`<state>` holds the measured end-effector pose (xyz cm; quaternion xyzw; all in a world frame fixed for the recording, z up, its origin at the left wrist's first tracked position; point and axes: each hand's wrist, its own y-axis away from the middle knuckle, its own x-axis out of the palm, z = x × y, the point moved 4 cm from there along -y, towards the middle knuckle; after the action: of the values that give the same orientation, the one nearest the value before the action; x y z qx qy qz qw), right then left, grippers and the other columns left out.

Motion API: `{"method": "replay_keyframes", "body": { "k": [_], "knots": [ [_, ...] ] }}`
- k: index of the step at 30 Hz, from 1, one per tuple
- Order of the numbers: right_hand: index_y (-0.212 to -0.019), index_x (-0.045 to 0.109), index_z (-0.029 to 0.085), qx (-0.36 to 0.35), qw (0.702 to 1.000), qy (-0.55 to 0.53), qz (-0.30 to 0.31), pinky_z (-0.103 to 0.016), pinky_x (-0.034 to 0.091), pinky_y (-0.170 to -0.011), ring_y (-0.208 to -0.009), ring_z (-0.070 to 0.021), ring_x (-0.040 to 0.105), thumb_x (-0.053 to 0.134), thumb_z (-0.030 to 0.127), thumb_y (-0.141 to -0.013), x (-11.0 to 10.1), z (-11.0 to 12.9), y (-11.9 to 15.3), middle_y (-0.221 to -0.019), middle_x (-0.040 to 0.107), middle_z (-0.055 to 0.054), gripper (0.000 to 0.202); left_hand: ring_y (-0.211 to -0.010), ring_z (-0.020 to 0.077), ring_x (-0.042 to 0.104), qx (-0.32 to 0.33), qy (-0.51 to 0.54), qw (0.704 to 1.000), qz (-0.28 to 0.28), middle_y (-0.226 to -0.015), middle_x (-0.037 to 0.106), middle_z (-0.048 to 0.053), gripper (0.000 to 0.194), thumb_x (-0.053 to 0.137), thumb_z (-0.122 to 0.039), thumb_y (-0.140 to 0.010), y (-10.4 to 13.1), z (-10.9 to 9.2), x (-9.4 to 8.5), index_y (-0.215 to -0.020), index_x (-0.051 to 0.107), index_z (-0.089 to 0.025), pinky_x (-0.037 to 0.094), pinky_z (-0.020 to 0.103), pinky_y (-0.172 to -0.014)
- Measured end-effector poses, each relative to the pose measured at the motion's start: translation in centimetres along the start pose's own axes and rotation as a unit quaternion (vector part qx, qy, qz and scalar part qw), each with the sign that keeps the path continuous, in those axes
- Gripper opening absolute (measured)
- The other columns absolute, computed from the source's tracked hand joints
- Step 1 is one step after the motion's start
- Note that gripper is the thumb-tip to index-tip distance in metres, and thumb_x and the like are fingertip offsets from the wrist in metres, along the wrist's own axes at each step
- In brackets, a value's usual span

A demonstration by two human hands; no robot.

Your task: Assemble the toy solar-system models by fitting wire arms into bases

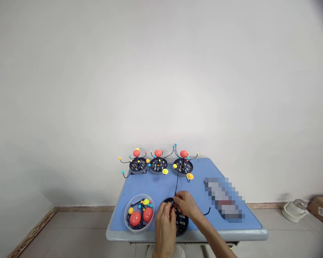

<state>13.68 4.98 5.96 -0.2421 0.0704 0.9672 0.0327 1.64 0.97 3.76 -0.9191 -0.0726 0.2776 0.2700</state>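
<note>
A head-worn camera looks down at a small blue counter [150, 186] set against a plain white wall. At its near edge, two bare hands meet over a round black base [181, 219] with small white labels on its face. The left hand [165, 218] rests on the base's left side, its fingers curled against the rim. The right hand [187, 204] reaches in from the right, its grip pinched shut on the lower end of a thin black wire arm [176, 184] that rises up and away from the base. Just left of the hands stands a clear plastic bowl [127, 215] holding two red-orange balls, yellow and teal balls and dark wire pieces. Along the far edge stand three assembled models [158, 162] in a row, each a black base with a red ball in the middle and small coloured balls on curved wires. A blurred-out object [224, 197] lies on the right side of the counter
</note>
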Motion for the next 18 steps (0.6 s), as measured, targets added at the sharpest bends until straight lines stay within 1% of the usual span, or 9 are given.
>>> {"method": "replay_keyframes", "body": {
  "k": [2, 5, 8, 12, 15, 18],
  "knots": [
    [-0.046, 0.046, 0.021, -0.013, 0.999, 0.039, -0.009, -0.023, 0.034, -0.049, -0.041, -0.0110, 0.045, 0.046, 0.008, -0.079, -0.15, 0.06, 0.05, -0.037, 0.045, 0.007, 0.035, -0.079, 0.0227, 0.069, 0.003, -0.025, 1.000, 0.014, -0.088, 0.071, 0.010, 0.031, 0.038, -0.018, -0.092, 0.09, 0.15, 0.11, -0.095, 0.068, -0.016, 0.058, 0.037, -0.069],
    [-0.043, 0.045, 0.021, -0.030, 0.994, 0.099, -0.022, -0.025, 0.033, -0.054, -0.049, -0.0132, 0.048, 0.049, 0.009, -0.077, -0.30, 0.28, 0.03, -0.041, 0.050, 0.003, 0.037, -0.079, 0.0249, 0.069, 0.010, -0.074, 0.997, 0.031, -0.086, 0.070, 0.011, 0.031, 0.037, -0.017, -0.091, 0.08, 0.22, 0.24, -0.090, 0.068, -0.016, 0.057, 0.039, -0.069],
    [-0.044, 0.046, 0.021, -0.041, 0.987, 0.150, -0.038, -0.027, 0.030, -0.055, -0.054, -0.0145, 0.050, 0.053, 0.010, -0.077, -0.31, 0.36, -0.13, -0.049, 0.060, -0.003, 0.036, -0.078, 0.0260, 0.069, 0.013, -0.125, 0.991, 0.050, -0.082, 0.070, 0.010, 0.030, 0.038, -0.014, -0.089, 0.03, 0.23, 0.35, -0.085, 0.068, -0.016, 0.056, 0.040, -0.069],
    [-0.053, 0.059, 0.017, -0.042, 0.980, 0.190, -0.040, -0.027, 0.029, -0.053, -0.059, -0.0166, 0.056, 0.057, 0.011, -0.077, -0.09, 0.02, -0.26, -0.063, 0.071, -0.010, 0.025, -0.078, 0.0259, 0.069, 0.011, -0.172, 0.983, 0.064, -0.083, 0.070, 0.010, 0.030, 0.040, -0.011, -0.087, 0.09, 0.35, 0.54, -0.083, 0.068, -0.017, 0.055, 0.037, -0.068],
    [-0.061, 0.067, 0.016, -0.045, 0.978, 0.201, -0.030, -0.025, 0.031, -0.052, -0.060, -0.0169, 0.059, 0.058, 0.010, -0.075, 0.09, -0.25, -0.21, -0.068, 0.074, -0.011, 0.018, -0.078, 0.0260, 0.069, 0.018, -0.184, 0.981, 0.062, -0.083, 0.070, 0.010, 0.029, 0.040, -0.011, -0.087, 0.19, 0.46, 0.69, -0.083, 0.069, -0.017, 0.055, 0.037, -0.068],
    [-0.064, 0.070, 0.016, -0.047, 0.977, 0.207, -0.031, -0.026, 0.032, -0.053, -0.063, -0.0186, 0.062, 0.058, 0.011, -0.075, 0.18, -0.33, -0.19, -0.070, 0.074, -0.011, 0.017, -0.075, 0.0259, 0.069, 0.027, -0.188, 0.980, 0.059, -0.082, 0.070, 0.010, 0.030, 0.040, -0.010, -0.087, 0.29, 0.50, 0.84, -0.084, 0.069, -0.017, 0.055, 0.037, -0.066]
  ]
}}
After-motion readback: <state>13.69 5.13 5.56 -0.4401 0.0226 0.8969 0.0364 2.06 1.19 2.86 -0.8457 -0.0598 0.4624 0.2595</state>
